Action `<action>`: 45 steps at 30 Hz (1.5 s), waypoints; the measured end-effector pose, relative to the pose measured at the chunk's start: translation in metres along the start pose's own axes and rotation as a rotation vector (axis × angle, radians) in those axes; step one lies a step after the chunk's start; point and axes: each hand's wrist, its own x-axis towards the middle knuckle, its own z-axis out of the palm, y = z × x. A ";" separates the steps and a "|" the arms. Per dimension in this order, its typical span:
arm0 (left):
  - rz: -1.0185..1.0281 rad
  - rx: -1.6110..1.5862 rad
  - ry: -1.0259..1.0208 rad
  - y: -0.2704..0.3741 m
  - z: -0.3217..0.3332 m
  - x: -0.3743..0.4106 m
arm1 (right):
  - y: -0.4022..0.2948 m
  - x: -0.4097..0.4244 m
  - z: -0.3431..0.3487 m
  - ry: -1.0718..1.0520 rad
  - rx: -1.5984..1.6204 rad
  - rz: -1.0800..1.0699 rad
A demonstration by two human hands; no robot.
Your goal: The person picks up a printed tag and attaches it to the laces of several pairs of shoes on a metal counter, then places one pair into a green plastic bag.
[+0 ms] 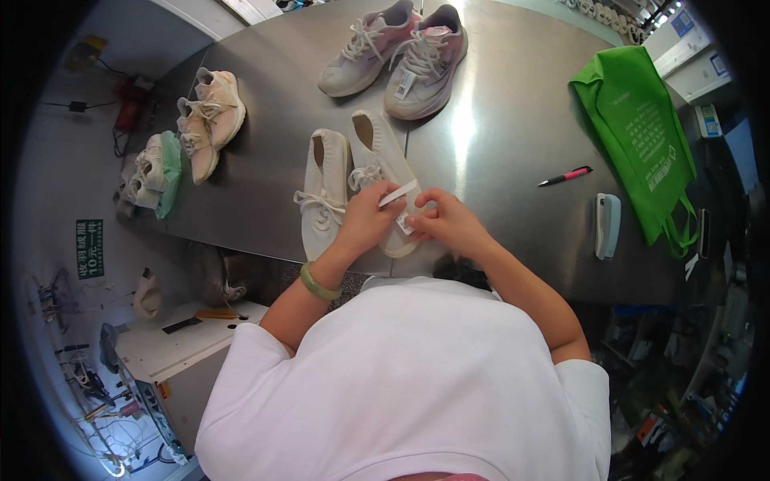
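A pair of white canvas lace-up shoes (325,174) lies on the steel tabletop before me, toes towards my body. Over the right-hand shoe (394,150), my left hand (370,219) pinches a narrow white paper strip (398,194) between thumb and fingers. Below the strip a white paper tag (403,224) with a printed code shows between my two hands. My right hand (448,221) has its fingertips at the edge of that tag, index finger curled above; whether they grip it is unclear. Part of the shoe's toe is hidden by my hands.
Grey-pink running shoes (421,78) with a tag stand beyond the white pair. Cream sneakers (213,120) and white shoes with green plastic (150,174) sit left. Rightward lie a pen (565,176), a stapler (607,226) and a green bag (640,138) on the steel table (511,120).
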 end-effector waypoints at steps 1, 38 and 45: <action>-0.007 0.003 0.004 0.001 0.000 -0.001 | 0.001 0.001 0.000 -0.010 -0.036 -0.010; -0.541 -1.198 0.050 0.003 0.022 -0.019 | 0.064 -0.132 -0.230 1.505 -1.379 -0.016; -0.512 -1.201 0.071 0.002 0.026 -0.024 | 0.018 -0.130 -0.181 1.195 -0.584 -0.160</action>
